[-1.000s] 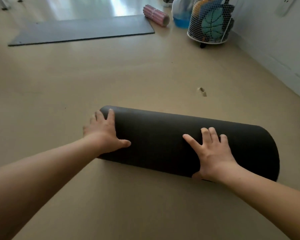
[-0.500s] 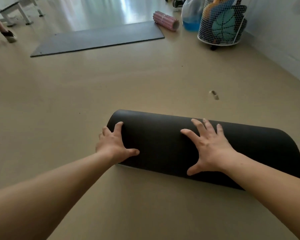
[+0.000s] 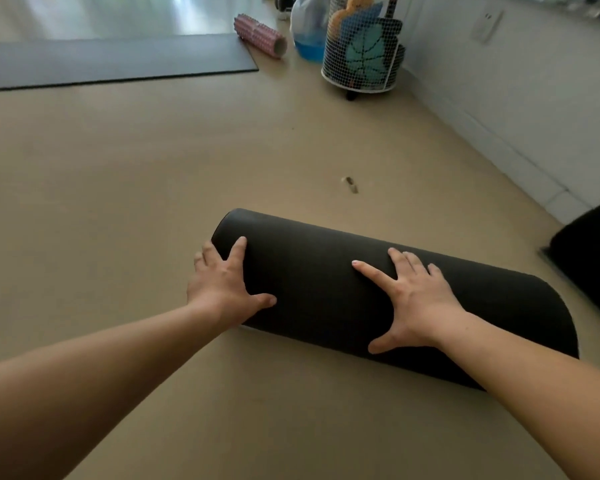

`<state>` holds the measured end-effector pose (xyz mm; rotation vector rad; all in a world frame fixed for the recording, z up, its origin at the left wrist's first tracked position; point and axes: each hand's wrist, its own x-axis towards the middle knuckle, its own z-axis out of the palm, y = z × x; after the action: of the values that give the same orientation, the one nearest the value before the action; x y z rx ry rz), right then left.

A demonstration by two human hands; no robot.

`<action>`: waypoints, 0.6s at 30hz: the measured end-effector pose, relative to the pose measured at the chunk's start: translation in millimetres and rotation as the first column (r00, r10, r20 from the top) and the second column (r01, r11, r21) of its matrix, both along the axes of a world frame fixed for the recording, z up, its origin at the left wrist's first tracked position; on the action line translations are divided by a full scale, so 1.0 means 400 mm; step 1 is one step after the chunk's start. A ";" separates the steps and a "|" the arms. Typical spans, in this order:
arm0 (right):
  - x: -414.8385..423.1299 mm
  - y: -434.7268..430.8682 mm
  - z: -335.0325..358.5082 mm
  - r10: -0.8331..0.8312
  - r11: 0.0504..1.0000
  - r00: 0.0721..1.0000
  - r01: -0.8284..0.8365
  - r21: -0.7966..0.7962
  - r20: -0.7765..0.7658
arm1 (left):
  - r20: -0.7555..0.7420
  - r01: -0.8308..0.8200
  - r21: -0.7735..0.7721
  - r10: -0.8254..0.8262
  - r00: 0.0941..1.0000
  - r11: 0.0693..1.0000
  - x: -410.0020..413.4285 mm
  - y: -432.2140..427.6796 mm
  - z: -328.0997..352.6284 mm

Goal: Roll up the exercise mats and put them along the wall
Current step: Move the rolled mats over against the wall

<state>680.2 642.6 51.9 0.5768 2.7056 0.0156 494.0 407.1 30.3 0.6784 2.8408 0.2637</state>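
A black exercise mat [image 3: 326,271], fully rolled, lies across the tan floor in front of me. My left hand [image 3: 222,282] presses flat on its left end, fingers spread over the rim and thumb along the near side. My right hand [image 3: 409,299] rests flat on the middle of the roll with straight, splayed fingers. A second grey mat [image 3: 111,58] lies unrolled on the floor at the far left. Another dark rolled mat [image 3: 593,258] shows at the right edge near the white wall [image 3: 534,98].
A pink foam roller [image 3: 260,36] lies beside the flat mat. A white wire basket on wheels [image 3: 361,50] holds cushions near the wall, with a blue-tinted bottle [image 3: 307,29] behind it. A small scrap [image 3: 350,184] lies on the floor beyond the roll.
The view has swung right, bringing the wall and the other dark roll into sight. Both hands stay pressed on the rolled mat, the right one shifted toward its middle.
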 end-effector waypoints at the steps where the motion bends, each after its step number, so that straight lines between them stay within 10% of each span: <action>1: 0.038 0.027 0.000 -0.034 0.999 0.999 0.034 -0.001 0.010 | 0.005 0.033 0.001 -0.033 0.999 0.999 0.023 0.043 0.000; 18: 0.588 0.395 0.051 -0.436 0.898 0.890 0.439 0.006 0.135 | 0.068 0.437 0.008 -0.437 0.897 0.899 0.382 0.679 -0.018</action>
<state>915.4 800.8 72.3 1.1246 2.3849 -0.0947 646.8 678.5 22.9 1.2511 2.5309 0.1939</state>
